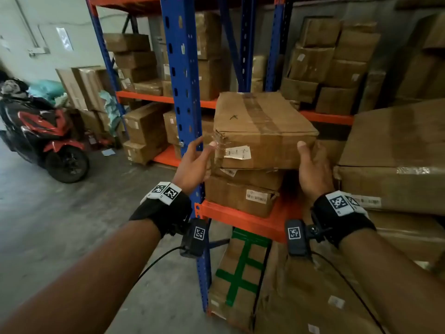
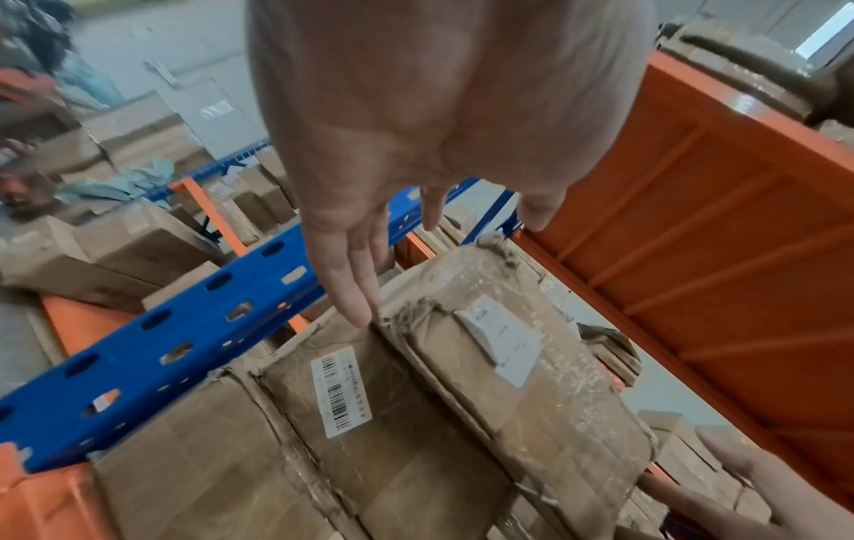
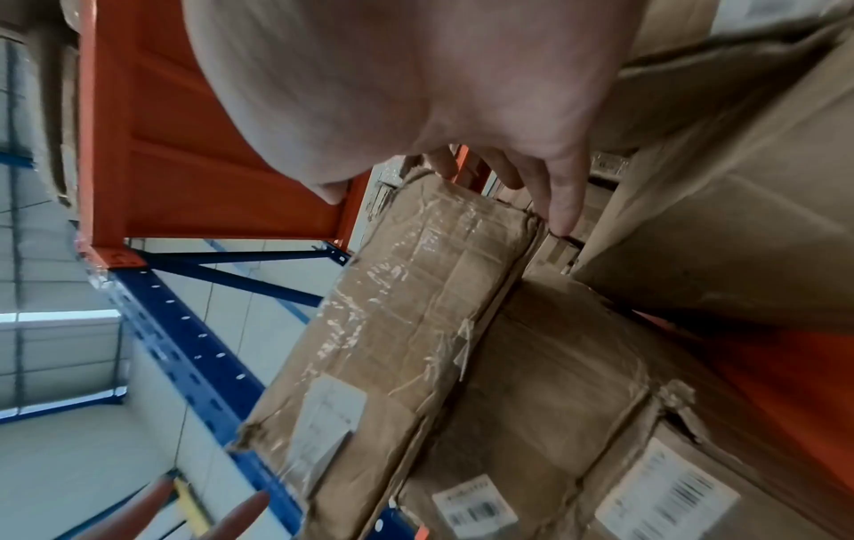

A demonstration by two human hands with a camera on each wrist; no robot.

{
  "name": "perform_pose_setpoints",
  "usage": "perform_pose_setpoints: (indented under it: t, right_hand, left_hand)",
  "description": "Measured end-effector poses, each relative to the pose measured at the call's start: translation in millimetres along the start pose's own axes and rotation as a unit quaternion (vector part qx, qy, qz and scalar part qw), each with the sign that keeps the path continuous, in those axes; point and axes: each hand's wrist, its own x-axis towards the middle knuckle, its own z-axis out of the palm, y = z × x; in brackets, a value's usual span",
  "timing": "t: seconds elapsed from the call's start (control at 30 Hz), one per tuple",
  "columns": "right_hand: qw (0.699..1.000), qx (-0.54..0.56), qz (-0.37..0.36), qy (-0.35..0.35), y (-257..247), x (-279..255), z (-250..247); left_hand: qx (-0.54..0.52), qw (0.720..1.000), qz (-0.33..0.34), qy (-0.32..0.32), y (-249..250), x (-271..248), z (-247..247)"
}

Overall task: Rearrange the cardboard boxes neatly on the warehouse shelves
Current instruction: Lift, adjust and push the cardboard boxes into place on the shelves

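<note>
brown box (image 1: 262,131), blue upright (image 1: 183,75) – orange beam (image 1: 240,221), red scooter (image 1: 45,133)

Top box (image 1: 262,131) sits on two stacked boxes (image 1: 240,191) on the shelf (image 1: 243,220); large box (image 1: 395,150) right; scooter (image 1: 45,138) left.

Red and black scooter (image 1: 45,138) parked on grey concrete floor (image 1: 72,225), far left. Teal plastic bags (image 1: 47,89) heaped behind it. White paper sheet (image 1: 64,38) stuck on pale wall (image 1: 16,25).
</note>
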Motion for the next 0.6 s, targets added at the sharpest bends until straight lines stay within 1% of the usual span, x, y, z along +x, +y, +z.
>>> perform_pose_setpoints:
  t: [0.03,0.13,0.23,0.3,0.33,0.4,0.47,0.6]
  right_hand:
    - [1.0,0.007,0.0,0.009,2,7,4]
    - [0.997,0.063,0.047,0.008,4,25,10]
    - [0.982,0.155,0.111,0.008,3,40,14]
    - [0.969,0.201,0.143,-0.005,0,50,15]
    - [0.965,0.21,0.157,-0.013,-1,55,15]
    - [0.961,0.219,0.17,-0.024,-4,61,17]
    - [0.958,0.223,0.179,-0.027,-4,69,18]
    - [0.961,0.209,0.181,-0.028,-4,77,20]
  left_hand:
    - [-0.003,1.0,-0.003,-0.012,-3,8,0]
    - [-0.002,0.998,-0.014,-0.055,-7,26,3]
    - [-0.01,0.998,-0.026,-0.064,-1,37,9]
    - [-0.024,0.996,-0.048,-0.071,3,45,12]
    - [-0.038,0.994,-0.061,-0.079,5,49,13]
    - [-0.057,0.992,-0.065,-0.088,8,55,17]
    - [-0.058,0.994,-0.053,-0.075,7,64,21]
    - [-0.036,0.997,-0.05,-0.049,5,76,23]
